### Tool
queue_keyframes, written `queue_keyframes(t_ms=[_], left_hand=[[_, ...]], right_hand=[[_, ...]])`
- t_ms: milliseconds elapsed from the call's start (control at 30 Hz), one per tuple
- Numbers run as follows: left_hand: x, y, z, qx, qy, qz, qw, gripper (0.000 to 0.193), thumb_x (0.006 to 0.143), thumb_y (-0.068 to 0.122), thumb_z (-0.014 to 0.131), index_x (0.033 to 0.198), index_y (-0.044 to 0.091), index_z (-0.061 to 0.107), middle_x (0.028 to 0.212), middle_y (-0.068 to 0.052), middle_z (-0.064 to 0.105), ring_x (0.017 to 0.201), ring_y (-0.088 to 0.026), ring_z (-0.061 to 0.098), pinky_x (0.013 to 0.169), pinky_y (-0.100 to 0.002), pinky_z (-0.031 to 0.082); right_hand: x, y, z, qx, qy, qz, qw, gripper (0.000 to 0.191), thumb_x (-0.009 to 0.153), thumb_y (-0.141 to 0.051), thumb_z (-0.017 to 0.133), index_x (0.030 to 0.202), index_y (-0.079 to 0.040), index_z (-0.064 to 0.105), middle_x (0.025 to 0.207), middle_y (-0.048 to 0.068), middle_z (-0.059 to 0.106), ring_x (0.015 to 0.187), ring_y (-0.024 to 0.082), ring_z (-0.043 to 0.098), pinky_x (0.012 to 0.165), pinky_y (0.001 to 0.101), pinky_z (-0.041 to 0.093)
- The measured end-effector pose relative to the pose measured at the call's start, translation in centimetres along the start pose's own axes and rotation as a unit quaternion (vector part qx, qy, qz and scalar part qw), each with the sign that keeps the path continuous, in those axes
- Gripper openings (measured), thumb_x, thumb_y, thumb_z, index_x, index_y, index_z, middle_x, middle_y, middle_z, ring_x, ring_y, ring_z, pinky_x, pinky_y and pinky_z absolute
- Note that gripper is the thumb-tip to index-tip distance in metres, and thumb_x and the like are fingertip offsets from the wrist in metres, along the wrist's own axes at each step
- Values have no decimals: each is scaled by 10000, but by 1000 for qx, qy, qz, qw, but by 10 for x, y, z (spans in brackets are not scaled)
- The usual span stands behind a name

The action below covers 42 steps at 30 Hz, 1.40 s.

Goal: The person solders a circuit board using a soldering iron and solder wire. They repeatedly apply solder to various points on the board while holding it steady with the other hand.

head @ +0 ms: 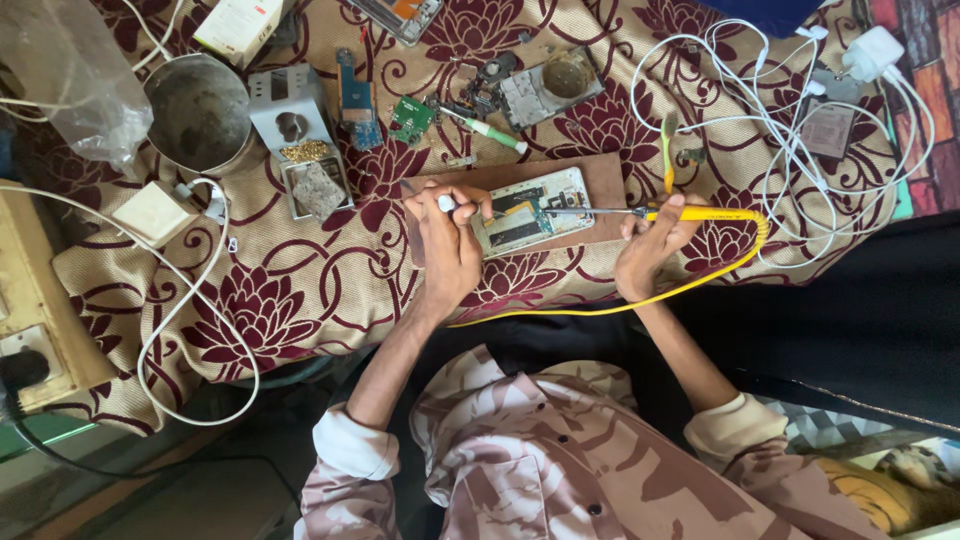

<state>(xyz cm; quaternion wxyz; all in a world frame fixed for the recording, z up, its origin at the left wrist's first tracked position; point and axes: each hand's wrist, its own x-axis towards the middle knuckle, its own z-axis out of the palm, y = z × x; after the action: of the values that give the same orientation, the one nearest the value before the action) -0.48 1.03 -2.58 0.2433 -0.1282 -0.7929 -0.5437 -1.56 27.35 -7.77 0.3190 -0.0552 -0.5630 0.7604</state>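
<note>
A maroon-and-beige floral cloth covers the work surface, and everything else is placed here against the wooden board lying near its middle. Far to the board's left stands a round steel pot, with a clear plastic bag beyond it. To the board's right a tangle of white cables ends in a white charger plug. Between pot and board sits a small grey metal stand.

On the board lies an opened phone, its back off and its insides showing. The right hand, at the board's right edge, is closed around the yellow handle of a soldering iron, whose thin tip reaches onto the phone; its yellow cord loops back toward the body. The left hand, on the board's left part, touches the phone's left end and pinches a small white-capped tool between curled fingers. Just above the board lie a green circuit board and a green-tipped screwdriver.
</note>
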Motion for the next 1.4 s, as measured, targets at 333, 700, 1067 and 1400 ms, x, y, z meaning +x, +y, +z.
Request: queue_keyframes(t_ms=[333, 700, 1067, 1400], left_hand=[[8, 7, -3, -33, -19, -5, 999, 181, 940, -64, 407, 1095, 29, 402, 912, -98, 685, 860, -269, 457, 928, -430, 279], [8, 8, -4, -44, -10, -12, 999, 29, 1040, 22, 444, 1055, 21, 420, 874, -93, 677, 815, -253, 487, 908, -418, 278], [5, 2, 1, -22, 4, 24, 999, 60, 1039, 22, 449, 1092, 8, 424, 926, -101, 662, 841, -263, 491, 914, -433, 280], [2, -2, 2, -9, -5, 8, 1000, 128, 969, -49, 454, 1078, 4, 414, 936, -107, 626, 857, -250, 419, 901, -427, 270]], right_hand=[[-3, -10, -2, -91, -44, -45, 994, 172, 1172, -242, 449, 1198, -104, 350, 977, 63, 454, 647, 112, 445, 523, 247, 436], [3, 14, -15, 110, 39, 51, 992, 333, 1093, -420, 526, 1223, -149, 381, 654, -17, 349, 510, 92, 391, 459, 243, 370], [-9, -24, 1, -69, -72, -140, 985, 361, 1141, -419, 524, 1231, -122, 339, 911, 51, 445, 553, 95, 405, 433, 228, 330], [-2, -42, 7, -247, -99, -186, 946, 432, 1187, -468, 417, 1147, -38, 397, 916, 57, 458, 632, 116, 431, 566, 205, 368]])
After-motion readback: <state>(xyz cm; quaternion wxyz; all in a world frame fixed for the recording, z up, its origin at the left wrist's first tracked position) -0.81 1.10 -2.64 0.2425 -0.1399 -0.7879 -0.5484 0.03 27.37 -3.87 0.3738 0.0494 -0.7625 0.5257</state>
